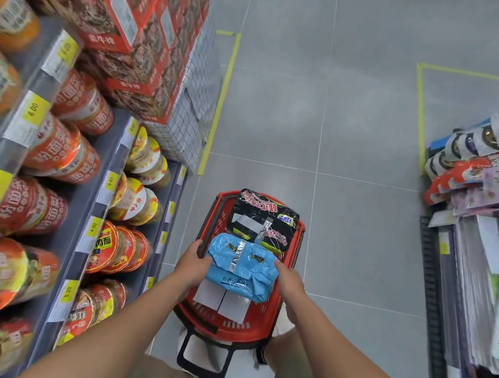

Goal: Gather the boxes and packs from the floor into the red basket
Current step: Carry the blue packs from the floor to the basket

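The red basket (pixel 257 329) stands on the grey floor right in front of me. A black noodle pack (pixel 262 218) lies in its far half. A blue pack (pixel 241 267) sits over the near half, on top of a white box (pixel 220 300). My left hand (pixel 193 264) grips the blue pack's left side. My right hand (pixel 289 282) holds its right side. The black handle (pixel 205 358) of the basket hangs down at the near end.
Shelves of orange and red cup noodles (pixel 59 151) line the left. Stacked red boxes (pixel 130 20) stand at the top left beside a wire grid panel (pixel 196 95). Shelves of snack packs (pixel 492 173) fill the right. Yellow tape lines (pixel 420 115) mark the floor.
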Demonstrator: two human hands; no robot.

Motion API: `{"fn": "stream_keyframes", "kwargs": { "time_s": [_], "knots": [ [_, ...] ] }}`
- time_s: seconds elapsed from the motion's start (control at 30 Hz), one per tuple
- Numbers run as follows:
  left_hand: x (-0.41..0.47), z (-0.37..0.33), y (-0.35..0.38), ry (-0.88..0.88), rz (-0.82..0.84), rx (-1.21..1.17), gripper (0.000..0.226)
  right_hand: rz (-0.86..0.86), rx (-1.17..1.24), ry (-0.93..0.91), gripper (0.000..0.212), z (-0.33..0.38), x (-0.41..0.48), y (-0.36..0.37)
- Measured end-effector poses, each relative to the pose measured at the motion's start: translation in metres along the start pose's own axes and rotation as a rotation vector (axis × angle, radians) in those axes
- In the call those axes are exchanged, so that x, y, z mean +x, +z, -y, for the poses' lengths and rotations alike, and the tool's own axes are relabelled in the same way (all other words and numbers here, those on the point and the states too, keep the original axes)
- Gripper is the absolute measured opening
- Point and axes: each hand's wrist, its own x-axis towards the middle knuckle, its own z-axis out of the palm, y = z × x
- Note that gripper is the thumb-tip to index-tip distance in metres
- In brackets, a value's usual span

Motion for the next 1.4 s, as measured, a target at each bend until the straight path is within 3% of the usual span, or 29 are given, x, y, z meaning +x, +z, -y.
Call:
{"fn": "stream_keyframes", "kwargs": {
  "time_s": [0.13,0.27,0.37,0.47,0.63,0.83,1.0,1.4],
  "knots": [
    [-0.059,-0.026,-0.032,0.044,-0.002,0.041,0.055,0.015,-0.020,-0.103,0.032,0.032,-0.080,-0.015],
    [-0.119,-0.054,-0.069,0.158,-0.007,0.173,0.062,-0.047,-0.200,-0.361,0.003,0.061,-0.157,-0.023],
    [-0.161,-0.064,-0.096,0.244,0.006,0.249,0.067,-0.034,-0.399,-0.532,0.045,0.072,-0.209,-0.021],
    [-0.194,-0.070,-0.116,0.382,0.000,0.256,0.067,-0.070,-0.548,-0.706,0.054,0.084,-0.248,-0.016],
    [-0.244,-0.070,-0.152,0.597,-0.101,0.254,0.069,-0.032,-0.736,-0.906,0.091,0.122,-0.303,-0.007],
    [-0.292,-0.053,-0.178,0.664,-0.351,0.161,0.069,0.144,-0.961,-1.178,0.095,0.165,-0.333,0.008],
    [-0.335,-0.022,-0.157,0.591,-0.597,0.018,0.067,0.346,-1.193,-1.332,0.098,0.177,-0.347,0.022],
    [-0.448,0.086,-0.086,0.380,-0.937,-0.210,0.065,0.816,-1.422,-1.573,0.096,0.099,-0.406,0.069]
  ]
}}
